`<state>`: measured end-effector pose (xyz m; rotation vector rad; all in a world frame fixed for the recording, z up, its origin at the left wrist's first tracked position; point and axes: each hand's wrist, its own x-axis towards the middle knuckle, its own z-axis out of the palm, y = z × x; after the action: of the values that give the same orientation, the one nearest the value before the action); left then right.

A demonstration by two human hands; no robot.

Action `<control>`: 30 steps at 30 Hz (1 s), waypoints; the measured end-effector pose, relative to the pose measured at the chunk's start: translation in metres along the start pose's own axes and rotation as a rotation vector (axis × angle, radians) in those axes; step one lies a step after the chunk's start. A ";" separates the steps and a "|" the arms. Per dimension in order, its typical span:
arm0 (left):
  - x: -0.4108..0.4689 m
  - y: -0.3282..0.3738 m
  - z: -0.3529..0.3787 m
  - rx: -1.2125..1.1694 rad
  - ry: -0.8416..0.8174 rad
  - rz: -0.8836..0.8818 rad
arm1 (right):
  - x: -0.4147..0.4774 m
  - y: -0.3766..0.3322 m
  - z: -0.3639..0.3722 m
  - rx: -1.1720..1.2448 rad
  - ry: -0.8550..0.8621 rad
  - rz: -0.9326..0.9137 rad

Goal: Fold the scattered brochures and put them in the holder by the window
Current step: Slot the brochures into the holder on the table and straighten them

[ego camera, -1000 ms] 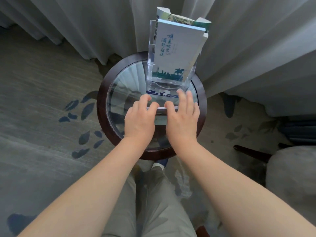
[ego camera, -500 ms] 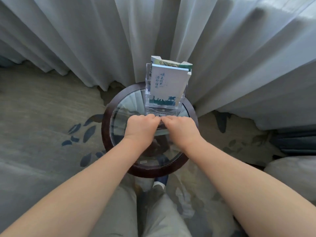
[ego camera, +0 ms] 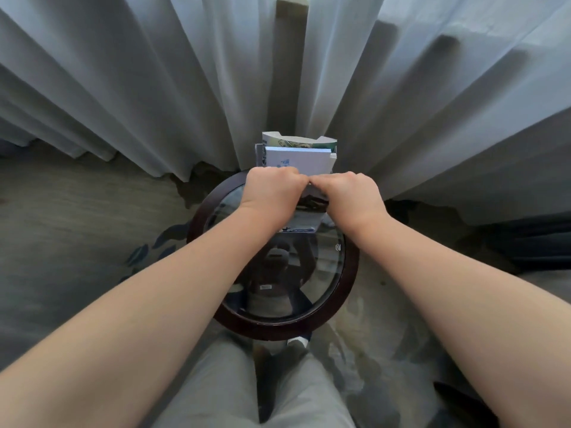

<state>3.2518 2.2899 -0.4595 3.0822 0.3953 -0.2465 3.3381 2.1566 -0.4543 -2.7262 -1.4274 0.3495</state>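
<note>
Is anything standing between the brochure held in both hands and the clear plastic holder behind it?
Nothing visible does. The left hand and right hand grip the white blue-printed brochure directly before the clear plastic holder; other white brochures already stand in its pocket.

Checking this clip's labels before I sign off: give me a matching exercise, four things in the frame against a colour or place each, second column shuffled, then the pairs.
1 curtain
2 table rim
3 holder
4 brochure

a dark brown
b gripped by the left hand and right hand
c pale grey, hanging behind the table
d at the table's far edge, stacked brochures inside

Pairs: 1-c; 2-a; 3-d; 4-b
</note>
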 end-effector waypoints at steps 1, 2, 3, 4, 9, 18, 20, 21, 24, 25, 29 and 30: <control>0.002 -0.001 0.001 -0.013 -0.002 0.010 | 0.002 0.001 -0.001 0.004 -0.001 0.001; 0.006 -0.004 0.002 -0.032 0.000 0.013 | 0.005 0.002 -0.002 0.012 0.002 0.007; 0.009 -0.006 0.002 -0.056 0.010 0.013 | 0.008 0.001 -0.004 0.012 0.005 0.018; 0.011 -0.008 0.002 -0.088 0.033 0.016 | 0.012 0.001 -0.007 -0.001 -0.002 0.028; 0.025 -0.020 -0.004 -0.125 0.143 0.042 | 0.034 -0.004 -0.020 -0.014 -0.005 0.064; 0.036 -0.019 0.010 -0.058 0.009 0.007 | 0.042 0.005 -0.006 -0.026 -0.085 0.037; 0.033 -0.016 0.019 -0.009 -0.056 0.009 | 0.039 0.008 0.005 0.011 -0.097 0.018; 0.030 -0.015 0.023 0.002 -0.065 0.009 | 0.037 0.009 0.013 0.042 -0.093 0.011; 0.023 -0.013 0.038 -0.003 -0.080 0.011 | 0.028 0.009 0.038 0.110 -0.046 -0.036; 0.020 -0.014 0.043 -0.002 -0.091 0.012 | 0.025 0.010 0.047 0.119 -0.017 -0.053; 0.014 -0.013 0.061 -0.047 -0.108 0.015 | 0.016 0.007 0.072 0.134 0.032 -0.083; 0.012 -0.012 0.064 -0.065 -0.119 0.024 | 0.015 0.005 0.075 0.139 0.028 -0.074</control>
<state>3.2501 2.3011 -0.5244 2.9881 0.3544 -0.4055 3.3343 2.1613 -0.5308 -2.5514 -1.4352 0.3902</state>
